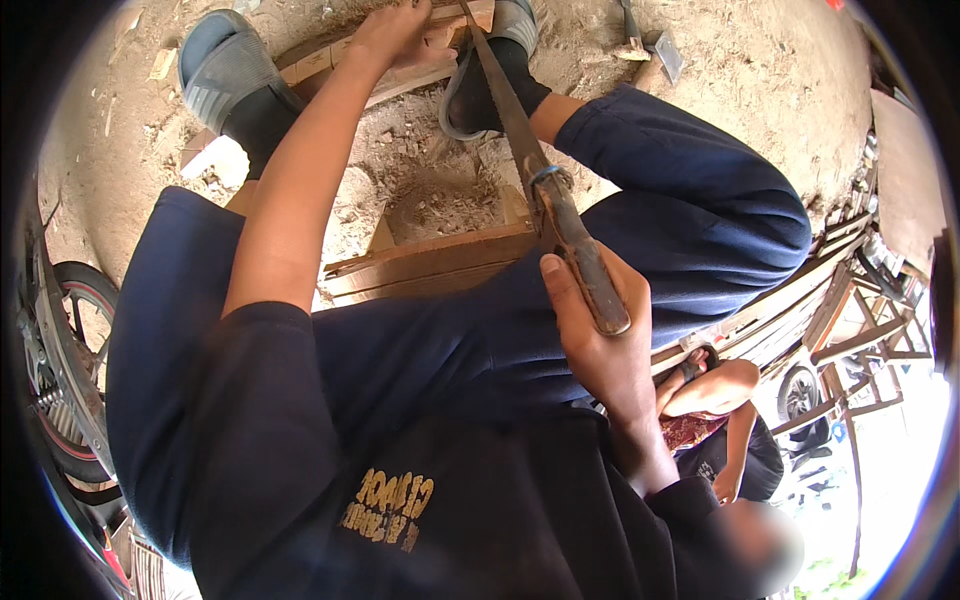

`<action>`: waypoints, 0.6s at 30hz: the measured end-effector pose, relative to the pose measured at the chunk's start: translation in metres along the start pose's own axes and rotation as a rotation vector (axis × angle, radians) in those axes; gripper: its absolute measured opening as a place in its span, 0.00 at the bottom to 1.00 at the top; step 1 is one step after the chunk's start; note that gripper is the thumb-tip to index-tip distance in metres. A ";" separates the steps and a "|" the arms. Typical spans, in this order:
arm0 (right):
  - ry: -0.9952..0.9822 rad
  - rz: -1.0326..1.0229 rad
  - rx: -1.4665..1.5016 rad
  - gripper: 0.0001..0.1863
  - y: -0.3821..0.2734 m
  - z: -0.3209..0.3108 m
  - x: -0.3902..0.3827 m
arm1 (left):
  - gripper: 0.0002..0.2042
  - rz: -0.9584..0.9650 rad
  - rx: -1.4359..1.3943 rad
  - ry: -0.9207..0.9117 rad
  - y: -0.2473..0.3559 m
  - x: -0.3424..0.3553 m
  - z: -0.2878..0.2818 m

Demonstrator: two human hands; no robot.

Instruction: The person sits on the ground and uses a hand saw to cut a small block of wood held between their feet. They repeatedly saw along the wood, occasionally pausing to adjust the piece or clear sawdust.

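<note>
Over the lap (pixel 440 350), the right hand (pixel 603 352) clasps a long-bladed tool (pixel 526 150); the left hand (pixel 393 38) seems on wood (pixel 415 80), grip unclear.

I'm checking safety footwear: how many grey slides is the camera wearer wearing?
2: one slide on the left foot, the other slide on the right foot, partly hidden behind the long tool in the right hand.

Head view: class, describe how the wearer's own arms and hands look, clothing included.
The left hand and right hand are bare. The left sleeve and right sleeve are black and short, leaving the forearms uncovered.
</note>
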State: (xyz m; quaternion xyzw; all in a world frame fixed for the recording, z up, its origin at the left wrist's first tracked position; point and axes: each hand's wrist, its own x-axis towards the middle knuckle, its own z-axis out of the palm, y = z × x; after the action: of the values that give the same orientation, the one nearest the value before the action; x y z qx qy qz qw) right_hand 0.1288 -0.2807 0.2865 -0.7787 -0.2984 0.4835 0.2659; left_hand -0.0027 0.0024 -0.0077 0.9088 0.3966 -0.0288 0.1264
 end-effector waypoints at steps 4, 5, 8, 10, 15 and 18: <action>0.074 0.222 0.287 0.12 0.035 -0.008 -0.002 | 0.42 0.015 -0.004 -0.034 0.014 0.008 -0.002; 0.062 0.234 0.334 0.12 0.034 -0.010 -0.002 | 0.41 0.019 -0.021 -0.053 0.014 0.009 -0.005; 0.139 0.071 0.142 0.13 0.043 -0.002 -0.006 | 0.35 -0.003 -0.040 -0.083 0.014 0.009 -0.010; 0.133 -0.096 -0.053 0.13 0.041 0.001 -0.007 | 0.31 0.006 -0.029 -0.071 0.011 0.008 -0.013; 0.094 0.232 0.478 0.13 0.046 -0.009 -0.001 | 0.28 0.034 -0.078 -0.166 0.008 0.012 -0.023; 0.101 0.062 0.325 0.14 0.042 -0.003 0.001 | 0.25 -0.008 -0.108 -0.176 0.008 0.015 -0.023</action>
State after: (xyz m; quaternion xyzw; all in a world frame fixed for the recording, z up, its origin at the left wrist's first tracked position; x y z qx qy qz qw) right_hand 0.1401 -0.3087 0.2575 -0.7576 -0.1783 0.4937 0.3880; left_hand 0.0128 0.0138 0.0140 0.8931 0.3886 -0.0875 0.2092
